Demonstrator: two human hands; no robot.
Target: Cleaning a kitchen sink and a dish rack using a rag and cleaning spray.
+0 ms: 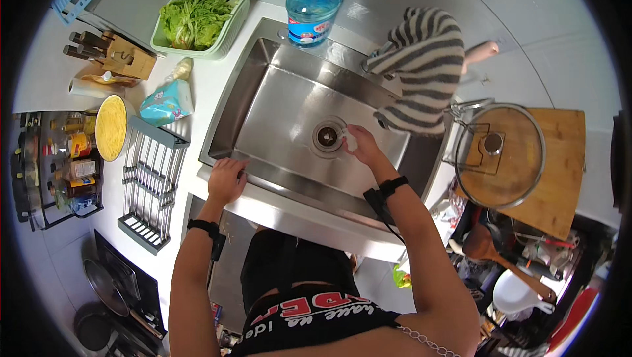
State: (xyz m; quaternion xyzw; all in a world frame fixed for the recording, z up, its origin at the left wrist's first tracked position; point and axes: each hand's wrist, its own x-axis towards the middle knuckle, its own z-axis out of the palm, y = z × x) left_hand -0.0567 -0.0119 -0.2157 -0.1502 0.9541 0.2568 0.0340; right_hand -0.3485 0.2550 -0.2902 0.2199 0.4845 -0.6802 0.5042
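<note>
A stainless-steel sink (281, 105) lies in front of me. My left hand (227, 179) rests on its front rim near the left corner, thumb apart from the fingers. Inside the basin, my right hand (362, 144) is at the right side of the round drain (327, 136), thumb and forefinger spread in a curve. Something pale shows between those fingertips; whether it is a small held thing or a glint of steel is unclear. Dark bits sit in the drain opening. A striped cloth (429, 75) hangs over the faucet, hiding most of it.
Behind the sink stands a blue-topped pump bottle (313, 11). Leafy greens fill a green basket (232, 26) at back left. A knife block (126, 55), tissue pack (168, 102), noodle bowl (112, 127) and metal rack (153, 184) line the left; a glass lid (518, 159) leans on a cutting board (563, 159) rightward.
</note>
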